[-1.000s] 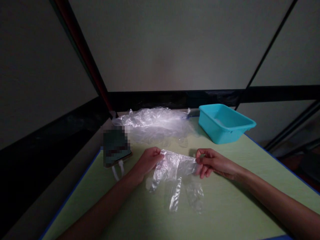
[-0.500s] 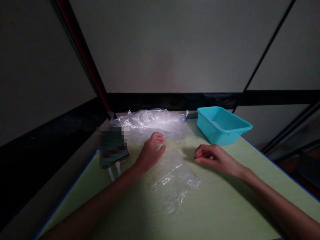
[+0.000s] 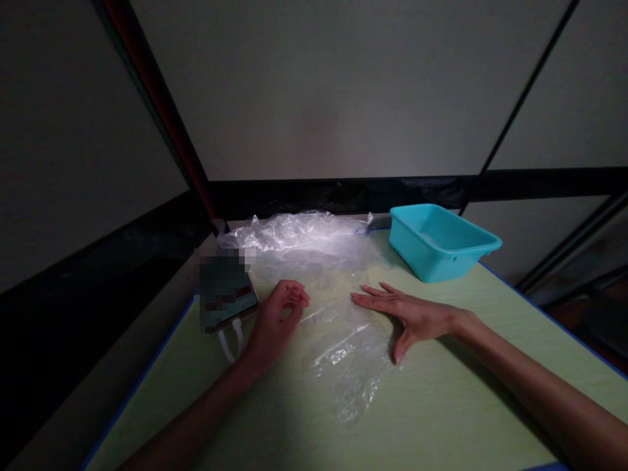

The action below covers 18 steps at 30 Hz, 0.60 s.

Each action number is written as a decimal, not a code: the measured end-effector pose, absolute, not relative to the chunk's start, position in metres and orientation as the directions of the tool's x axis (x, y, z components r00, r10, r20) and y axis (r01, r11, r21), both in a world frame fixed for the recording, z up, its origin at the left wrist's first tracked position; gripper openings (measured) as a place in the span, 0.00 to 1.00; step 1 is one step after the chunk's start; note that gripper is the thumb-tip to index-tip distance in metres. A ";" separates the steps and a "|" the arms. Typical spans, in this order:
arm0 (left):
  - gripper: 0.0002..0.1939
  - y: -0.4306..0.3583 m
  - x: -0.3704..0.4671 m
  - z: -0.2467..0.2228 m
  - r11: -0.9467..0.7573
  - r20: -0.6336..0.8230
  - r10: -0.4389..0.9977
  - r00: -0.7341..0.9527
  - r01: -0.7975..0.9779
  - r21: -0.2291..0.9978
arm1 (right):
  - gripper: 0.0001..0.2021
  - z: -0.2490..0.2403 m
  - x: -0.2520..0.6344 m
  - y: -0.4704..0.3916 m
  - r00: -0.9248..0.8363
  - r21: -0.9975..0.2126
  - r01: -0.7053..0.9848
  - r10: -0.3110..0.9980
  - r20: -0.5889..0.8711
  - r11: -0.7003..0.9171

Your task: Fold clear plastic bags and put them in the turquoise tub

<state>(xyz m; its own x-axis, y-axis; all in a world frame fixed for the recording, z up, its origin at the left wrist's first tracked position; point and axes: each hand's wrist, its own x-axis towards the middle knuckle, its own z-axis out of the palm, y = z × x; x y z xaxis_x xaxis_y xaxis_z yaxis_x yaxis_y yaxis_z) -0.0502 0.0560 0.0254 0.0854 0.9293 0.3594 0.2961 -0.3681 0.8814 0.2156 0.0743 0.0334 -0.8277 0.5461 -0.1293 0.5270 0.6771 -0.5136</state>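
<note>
A thin clear plastic bag (image 3: 346,356) lies crinkled on the green tabletop between my hands. My right hand (image 3: 409,317) is open, fingers stretched and thumb spread wide, over the bag's right edge and apparently touching it. At the bag's upper left, my left hand (image 3: 279,317) hovers with loosely curled fingers and the thumb near them; I see nothing held in it. Behind both hands, a pile of clear plastic bags (image 3: 299,239) stretches along the back of the table.
A turquoise plastic basin (image 3: 441,245) stands at the back right. On the left is a partly blurred device (image 3: 228,294) like a phone or tablet, with a white cable (image 3: 238,333). The green table (image 3: 417,418) has a blue edge and meets a panelled wall (image 3: 338,98).
My right hand has moved left onto the bag, its curled fingers now spread. My left hand has drawn back toward me and leftward. The bag lies slightly farther right in view.
</note>
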 end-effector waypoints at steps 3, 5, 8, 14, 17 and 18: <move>0.04 0.055 -0.050 0.023 -0.362 0.355 0.931 0.083 0.307 0.880 | 0.52 0.035 0.217 0.065 -0.780 -0.498 0.595 0.603 -0.168 0.631; 0.04 0.057 -0.051 0.019 -0.350 0.345 0.936 0.072 0.317 0.881 | 0.53 0.033 0.217 0.059 -0.737 -0.498 0.638 0.654 -0.171 0.588; 0.04 0.059 -0.051 0.015 -0.331 0.329 0.942 0.065 0.338 0.881 | 0.53 0.027 0.217 0.051 -0.683 -0.519 0.666 0.717 -0.138 0.535; 0.03 0.057 -0.051 0.015 -0.344 0.337 0.937 0.091 0.401 0.849 | 0.54 0.025 0.219 0.046 -0.675 -0.581 0.638 0.731 -0.104 0.506; 0.03 0.056 -0.051 0.015 -0.358 0.346 0.932 0.111 0.444 0.821 | 0.49 0.033 0.221 0.046 -0.695 -0.631 0.550 0.719 0.019 0.548; 0.04 0.055 -0.051 0.015 -0.363 0.350 0.929 0.117 0.460 0.810 | 0.46 0.035 0.220 0.046 -0.688 -0.623 0.533 0.722 0.075 0.572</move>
<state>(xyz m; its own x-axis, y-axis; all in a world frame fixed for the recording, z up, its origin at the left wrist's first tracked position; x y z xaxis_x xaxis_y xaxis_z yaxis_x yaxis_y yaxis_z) -0.0512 0.0550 0.0153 0.1167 0.9294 0.3501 0.4597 -0.3630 0.8105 0.2196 0.0456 0.0353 -0.6881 0.7218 0.0746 0.5328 0.5723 -0.6234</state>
